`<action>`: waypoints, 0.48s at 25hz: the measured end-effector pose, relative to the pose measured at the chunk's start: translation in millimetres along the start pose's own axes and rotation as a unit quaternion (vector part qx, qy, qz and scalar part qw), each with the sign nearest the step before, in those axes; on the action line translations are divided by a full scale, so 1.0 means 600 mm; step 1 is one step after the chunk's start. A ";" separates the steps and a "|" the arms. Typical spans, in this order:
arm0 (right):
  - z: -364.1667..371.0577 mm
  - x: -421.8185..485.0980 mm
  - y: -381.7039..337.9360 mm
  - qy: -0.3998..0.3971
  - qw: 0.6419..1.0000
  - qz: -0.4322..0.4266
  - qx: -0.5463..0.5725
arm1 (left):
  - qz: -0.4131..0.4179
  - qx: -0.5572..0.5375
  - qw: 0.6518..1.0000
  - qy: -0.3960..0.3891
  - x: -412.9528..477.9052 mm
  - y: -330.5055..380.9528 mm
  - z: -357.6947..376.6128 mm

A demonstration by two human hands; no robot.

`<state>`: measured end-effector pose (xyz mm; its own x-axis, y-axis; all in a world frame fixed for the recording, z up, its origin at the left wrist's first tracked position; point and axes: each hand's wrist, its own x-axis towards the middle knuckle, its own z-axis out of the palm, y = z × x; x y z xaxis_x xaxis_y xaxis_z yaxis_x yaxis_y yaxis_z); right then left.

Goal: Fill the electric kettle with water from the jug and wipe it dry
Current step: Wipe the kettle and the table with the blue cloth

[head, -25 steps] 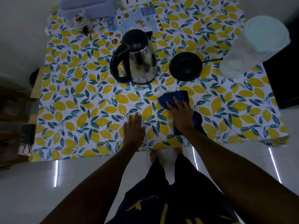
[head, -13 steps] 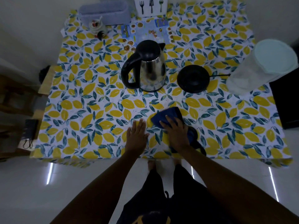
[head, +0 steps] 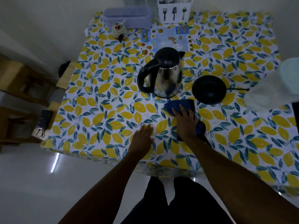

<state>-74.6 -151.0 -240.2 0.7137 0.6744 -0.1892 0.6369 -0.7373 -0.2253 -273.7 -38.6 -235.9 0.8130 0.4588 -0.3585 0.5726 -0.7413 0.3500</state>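
Right hand [head: 186,122] half hides cloth [head: 178,105]; jug [head: 271,92] cut off.

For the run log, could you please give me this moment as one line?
right hand: presses cloth on table | left hand: flat on table | kettle: off base

Lemon-print table [head: 100,113]. Under the right hand [head: 185,123], blue cloth [head: 181,105]; beyond it, steel kettle [head: 166,75] and black base [head: 209,89] side by side. Right of that hand, pale jug [head: 271,91]. Far beyond the left hand [head: 143,137], basket [head: 127,17], cutlery holder [head: 174,12], small jar [head: 119,29].
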 end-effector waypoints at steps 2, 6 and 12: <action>-0.005 0.021 -0.026 -0.004 1.000 0.018 -0.002 | -0.023 -0.008 0.999 0.033 -0.013 -0.012 -0.013; 0.049 -0.090 -0.108 -0.002 0.985 -0.174 -0.020 | -0.074 -0.032 0.992 0.094 -0.047 -0.058 -0.029; 0.065 -0.140 -0.070 -0.013 0.944 -0.320 -0.083 | -0.103 -0.073 0.987 0.102 -0.084 -0.090 -0.015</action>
<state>-172.7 -174.8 -252.1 0.1611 0.9829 -0.0891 0.9734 -0.1731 -0.1501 -344.6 -17.6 -228.8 0.6737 0.6921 -0.2589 0.7249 -0.5510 0.4135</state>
